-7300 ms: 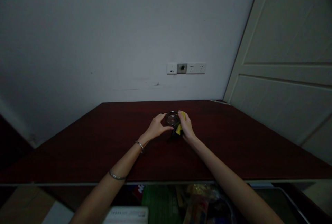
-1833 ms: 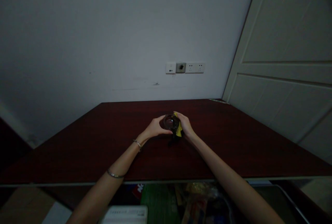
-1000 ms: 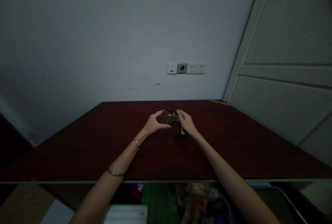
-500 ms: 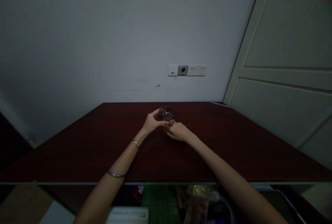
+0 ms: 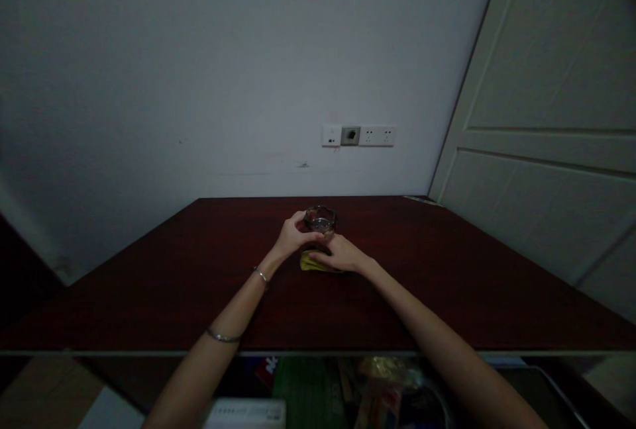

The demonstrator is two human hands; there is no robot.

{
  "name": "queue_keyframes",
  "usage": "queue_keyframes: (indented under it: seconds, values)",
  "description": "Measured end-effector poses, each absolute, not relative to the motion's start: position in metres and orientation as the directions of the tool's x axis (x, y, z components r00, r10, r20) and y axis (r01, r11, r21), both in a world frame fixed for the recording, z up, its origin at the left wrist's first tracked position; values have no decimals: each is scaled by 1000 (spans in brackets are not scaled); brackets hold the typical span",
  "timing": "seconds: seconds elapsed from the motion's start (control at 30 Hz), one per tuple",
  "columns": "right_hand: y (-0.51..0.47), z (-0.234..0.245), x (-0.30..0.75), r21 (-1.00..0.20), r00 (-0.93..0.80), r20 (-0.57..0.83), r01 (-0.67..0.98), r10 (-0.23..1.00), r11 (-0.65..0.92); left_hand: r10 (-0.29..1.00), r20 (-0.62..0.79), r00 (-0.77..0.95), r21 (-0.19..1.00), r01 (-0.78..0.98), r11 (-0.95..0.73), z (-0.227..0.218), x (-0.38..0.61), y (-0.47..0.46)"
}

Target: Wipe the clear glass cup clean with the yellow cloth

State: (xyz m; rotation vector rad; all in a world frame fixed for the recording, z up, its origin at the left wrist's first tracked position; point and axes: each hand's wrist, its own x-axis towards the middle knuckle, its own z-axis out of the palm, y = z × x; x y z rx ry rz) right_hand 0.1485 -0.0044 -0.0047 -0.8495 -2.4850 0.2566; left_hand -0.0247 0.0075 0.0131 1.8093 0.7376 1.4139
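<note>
Over the middle of the dark red tabletop, my left hand [image 5: 294, 234] is closed around the left side of a small clear glass cup [image 5: 320, 220]. Its thumb runs along the near side, and the cup's wavy rim tilts toward me. Just below and to the right, my right hand [image 5: 344, 253] grips a yellow cloth [image 5: 318, 262]. Part of the cloth shows under its thumb and palm. Its fingertips reach toward the underside of the cup and are partly hidden, so whether they touch the glass is unclear.
The red tabletop [image 5: 149, 290] meets a white wall with sockets [image 5: 376, 136]. A pale panelled door [image 5: 546, 118] stands at the right. Below the near edge, an open space holds a white box [image 5: 246, 414], a green item [image 5: 308, 392] and crinkled packaging [image 5: 387, 368].
The yellow cloth has come into view beneath my right hand, whose thumb has moved slightly. My left hand still holds the glass cup in nearly the same place.
</note>
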Motion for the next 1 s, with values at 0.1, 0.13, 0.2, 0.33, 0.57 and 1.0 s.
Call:
queue_keyframes:
  seconds: [0.1,0.13,0.2,0.33,0.57,1.0]
  values:
    - [5,11,176,-543,-688,310,439,657,716,792,565,230,815,-5,-579,15,-25,6]
    - [6,16,184,-604,-658,313,419,685,678,794,563,230,817,-11,-577,16,-24,6]
    - [5,25,195,-743,-599,334,308,728,595,793,559,240,819,-14,-573,16,-24,5]
    - [-4,37,195,-866,-578,364,78,730,494,786,553,277,808,51,-587,13,-21,7]
    - [-2,35,188,-808,-481,448,143,754,571,780,531,330,799,111,-591,11,-19,4]
    - [6,18,282,-673,-385,430,466,816,575,695,432,574,559,435,-706,9,62,31]
